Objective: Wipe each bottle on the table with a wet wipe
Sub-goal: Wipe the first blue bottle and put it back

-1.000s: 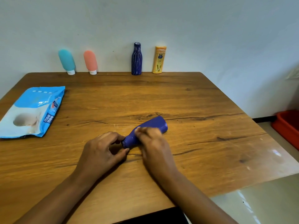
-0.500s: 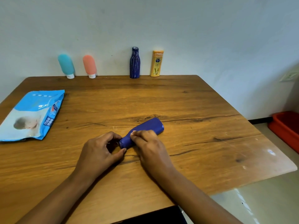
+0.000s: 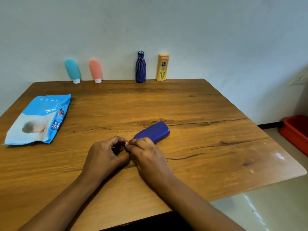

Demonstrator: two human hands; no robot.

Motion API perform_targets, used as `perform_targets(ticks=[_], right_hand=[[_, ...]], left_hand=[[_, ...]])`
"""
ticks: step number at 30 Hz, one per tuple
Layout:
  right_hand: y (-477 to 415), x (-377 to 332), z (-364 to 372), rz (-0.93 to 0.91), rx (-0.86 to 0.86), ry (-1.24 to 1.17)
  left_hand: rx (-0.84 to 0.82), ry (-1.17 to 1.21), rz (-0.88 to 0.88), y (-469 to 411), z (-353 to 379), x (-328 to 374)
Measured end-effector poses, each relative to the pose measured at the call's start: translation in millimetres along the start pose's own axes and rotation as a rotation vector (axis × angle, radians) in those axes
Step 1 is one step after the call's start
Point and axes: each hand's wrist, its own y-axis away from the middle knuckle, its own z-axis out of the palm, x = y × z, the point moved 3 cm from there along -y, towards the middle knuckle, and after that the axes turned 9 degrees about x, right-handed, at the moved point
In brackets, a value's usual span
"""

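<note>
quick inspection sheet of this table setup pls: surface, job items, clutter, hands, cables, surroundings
surface: wooden table, dark cracks and knots in the grain, pale scuffs near its right edge
job's things: blue bottle lying on its side mid-table; teal bottle, pink bottle, dark striped bottle and yellow bottle standing along the far edge by the wall; wipes pack flat at the left; no loose wipe seen
clutter: nothing seen
grippers: left hand and right hand both pinch the blue bottle's narrow end, hiding its cap
cables: nothing seen
surroundings: pale wall; red tub on the floor at right; wall socket
</note>
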Motion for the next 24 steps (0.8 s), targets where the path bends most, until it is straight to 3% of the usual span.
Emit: perform_targets(ticks=[6,10,12,15,19,22,24], right_hand=[[-12,55,-21,0.23,0.118,0.127],[-4,11,-8,-0.028,0.024,0.032],[-3,15,-9,-0.072,-0.016,-0.036],[-8,58,-20,0.049,0.051,0.017],[-13,116,-44,0.347,0.077,0.089],[-11,123,-65,0.505,0.308,-0.098],[-13,113,-76,0.502,0.496,-0.227]], left_hand=[[0.006,0.004,-0.037,-1,0,-2],[0.024,0.069,-0.069,-1,-2,-5],[0.032,0.096,-0.079,-1,-2,-6],[0.055,0.082,-0.081,-2,-2,-6],[0.09,0.129,-0.066,-1,-3,-6],[0.145,0.177,-0.062,-3,-11,-4],[0.191,0.237,-0.061,-7,-19,2]])
